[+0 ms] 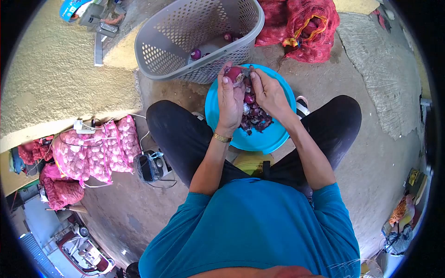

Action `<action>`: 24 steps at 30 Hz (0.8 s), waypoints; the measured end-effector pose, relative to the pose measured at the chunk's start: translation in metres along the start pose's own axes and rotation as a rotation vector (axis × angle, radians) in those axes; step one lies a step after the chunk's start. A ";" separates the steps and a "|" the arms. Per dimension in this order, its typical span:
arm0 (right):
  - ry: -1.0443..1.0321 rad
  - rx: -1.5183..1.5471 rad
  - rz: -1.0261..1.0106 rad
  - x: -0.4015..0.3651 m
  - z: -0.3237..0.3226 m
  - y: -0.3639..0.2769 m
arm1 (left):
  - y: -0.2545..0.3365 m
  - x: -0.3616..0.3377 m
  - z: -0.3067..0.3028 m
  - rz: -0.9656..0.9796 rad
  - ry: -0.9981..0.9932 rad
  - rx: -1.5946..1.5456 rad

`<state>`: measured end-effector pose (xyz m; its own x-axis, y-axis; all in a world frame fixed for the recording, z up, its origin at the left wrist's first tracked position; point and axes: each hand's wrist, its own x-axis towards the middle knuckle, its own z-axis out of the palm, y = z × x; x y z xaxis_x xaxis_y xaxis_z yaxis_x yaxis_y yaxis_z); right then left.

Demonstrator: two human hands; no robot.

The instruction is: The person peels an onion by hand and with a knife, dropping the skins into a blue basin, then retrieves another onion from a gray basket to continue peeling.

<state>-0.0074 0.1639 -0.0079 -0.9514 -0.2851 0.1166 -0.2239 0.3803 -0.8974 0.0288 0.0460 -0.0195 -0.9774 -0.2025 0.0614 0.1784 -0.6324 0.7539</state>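
Note:
A red onion rests in the fingers of my left hand, which are closed round it above the basin. Close beside it, my right hand is pinched, thumb against fingers. A small dark piece shows at its fingertips; whether it is peel or a blade I cannot make out. Beneath both hands sits a round blue basin between my legs. Red onions and dark loose onion skins lie in it, partly hidden by my hands.
Beyond the basin stands a grey perforated basket with several onions inside. Red mesh sacks are at its right. Pink mesh sacks of pale bulbs lean on the low wall at left, near a small dark device with cables.

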 end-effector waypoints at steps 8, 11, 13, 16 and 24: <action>-0.067 0.012 0.011 0.000 0.003 0.007 | -0.009 -0.001 0.003 0.032 0.000 -0.005; -0.067 0.178 0.024 0.000 0.004 0.010 | -0.010 -0.004 0.005 0.035 -0.019 0.023; -0.161 0.153 0.085 -0.001 0.001 0.005 | -0.010 -0.006 0.007 0.036 0.013 0.032; -0.178 0.095 0.047 -0.001 -0.003 -0.003 | -0.009 -0.009 0.010 0.024 0.047 0.087; -0.049 -0.130 -0.003 -0.005 -0.004 -0.016 | -0.009 -0.008 0.012 0.042 0.057 0.032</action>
<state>0.0001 0.1626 0.0069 -0.9399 -0.3277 0.0957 -0.2555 0.4893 -0.8339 0.0337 0.0623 -0.0189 -0.9609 -0.2710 0.0574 0.2148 -0.5983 0.7719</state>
